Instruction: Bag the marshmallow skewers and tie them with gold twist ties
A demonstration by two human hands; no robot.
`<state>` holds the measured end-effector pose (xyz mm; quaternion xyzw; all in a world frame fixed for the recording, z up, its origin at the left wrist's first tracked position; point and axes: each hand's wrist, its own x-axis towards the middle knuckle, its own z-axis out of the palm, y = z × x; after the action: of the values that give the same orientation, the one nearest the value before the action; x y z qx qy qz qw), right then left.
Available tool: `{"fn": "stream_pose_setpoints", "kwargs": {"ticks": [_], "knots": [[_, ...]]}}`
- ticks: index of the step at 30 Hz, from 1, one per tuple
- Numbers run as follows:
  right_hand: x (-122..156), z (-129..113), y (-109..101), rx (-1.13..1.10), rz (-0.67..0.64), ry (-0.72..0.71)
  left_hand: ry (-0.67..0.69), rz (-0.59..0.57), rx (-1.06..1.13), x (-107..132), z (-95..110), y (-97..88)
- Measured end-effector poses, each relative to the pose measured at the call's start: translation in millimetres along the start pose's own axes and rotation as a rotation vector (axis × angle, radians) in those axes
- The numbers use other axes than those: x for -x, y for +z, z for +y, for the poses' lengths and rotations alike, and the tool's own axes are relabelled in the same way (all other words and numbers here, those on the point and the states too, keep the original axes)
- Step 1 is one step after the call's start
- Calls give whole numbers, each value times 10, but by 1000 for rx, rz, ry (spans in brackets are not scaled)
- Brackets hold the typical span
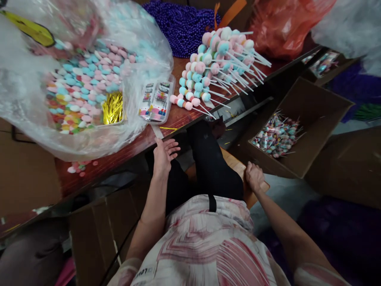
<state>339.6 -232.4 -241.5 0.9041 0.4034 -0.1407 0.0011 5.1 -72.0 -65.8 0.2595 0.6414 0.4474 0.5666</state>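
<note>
My left hand is at the table's front edge, its fingers spread and partly bent. Its thumb side meets a pale strip that runs down from under a clear plastic tray; I cannot tell whether the thumb presses on it. On that tray lie two printed cards. My right hand is low at my side, fingers curled over the edge of the wooden stool that I sit on. Skewers of pastel candy balls on white sticks are piled on the table behind the tray.
A big clear bag of loose pastel candies lies open at the left, with gold twist ties inside. Purple bead strings and a red bag stand behind. At right, a cardboard box holds wrapped skewers.
</note>
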Motion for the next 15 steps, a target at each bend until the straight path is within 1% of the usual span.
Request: {"fn": "stream_pose_setpoints", "kwargs": {"ticks": [9, 15], "knots": [[43, 8, -37, -121, -8, 37, 76, 12, -19, 17, -53, 40], [55, -36, -116, -314, -44, 113, 128, 71, -26, 39, -92, 114]]}}
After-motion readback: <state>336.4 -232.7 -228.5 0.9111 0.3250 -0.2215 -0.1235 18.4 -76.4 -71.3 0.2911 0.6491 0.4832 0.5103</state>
